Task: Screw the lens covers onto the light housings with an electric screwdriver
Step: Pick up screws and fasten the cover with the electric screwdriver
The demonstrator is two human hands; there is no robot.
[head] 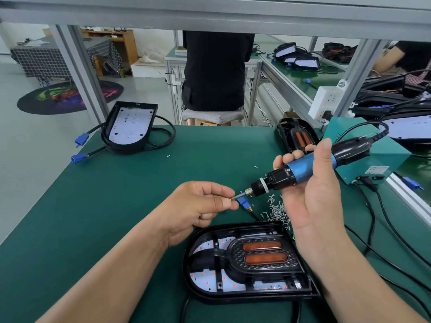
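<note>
A worker's right hand (310, 201) grips an electric screwdriver (310, 163) while the left hand (200, 206) pinches its bit tip between curled fingers (225, 202), above a light housing (187, 264) at the tabletop's (116, 194) near edge.

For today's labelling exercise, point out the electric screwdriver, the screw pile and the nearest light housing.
electric screwdriver (309, 167), head view, blue barrel
screw pile (277, 211), head view, middle
nearest light housing (233, 296), head view, black rim

Left grip (200, 206), right grip (312, 199) bare; forearms (112, 271) bare, nails (226, 202) short.
</note>
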